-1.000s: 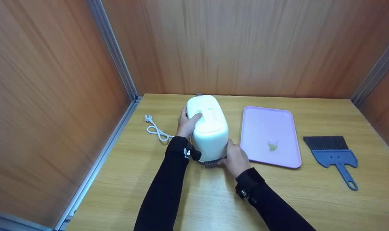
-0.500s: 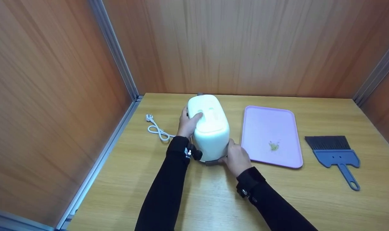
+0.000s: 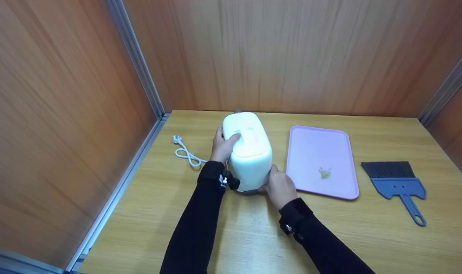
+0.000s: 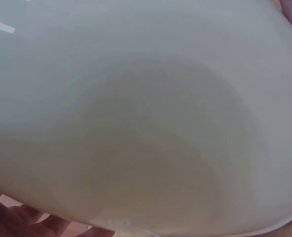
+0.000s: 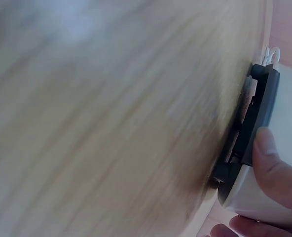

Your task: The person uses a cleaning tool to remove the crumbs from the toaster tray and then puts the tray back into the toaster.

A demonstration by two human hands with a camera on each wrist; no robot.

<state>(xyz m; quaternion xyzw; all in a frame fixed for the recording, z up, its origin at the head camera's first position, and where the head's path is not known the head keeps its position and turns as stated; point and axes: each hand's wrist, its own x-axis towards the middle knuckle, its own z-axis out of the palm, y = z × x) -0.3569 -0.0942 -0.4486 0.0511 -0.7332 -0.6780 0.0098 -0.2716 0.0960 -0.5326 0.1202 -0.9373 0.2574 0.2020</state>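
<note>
A white toaster (image 3: 251,167) with rounded corners stands on the table between both hands. My left hand (image 3: 220,147) grips its left side, thumb over the top edge; in the left wrist view the toaster's wall (image 4: 146,108) fills most of the frame, with fingertips (image 4: 50,224) along one edge. At the near right corner, low down, my right hand (image 3: 281,189) holds the toaster. The right wrist view has the thumb (image 5: 272,165) against the dark base (image 5: 269,106), fingers curled at the white side. Much of the crumb tray at the base is hidden.
A white cord with its plug (image 3: 177,139) lies left of the toaster. To the right is a pink tray (image 3: 314,142) bearing a small pile of greenish crumbs (image 3: 324,173). Further right lies a blue brush (image 3: 398,186). Wooden panels (image 3: 284,57) wall the table's back and sides.
The dark grilled crumb tray that stuck out at the toaster's near end has slid inward beneath it, with my right hand on it. My left hand and the toaster stay in place.
</note>
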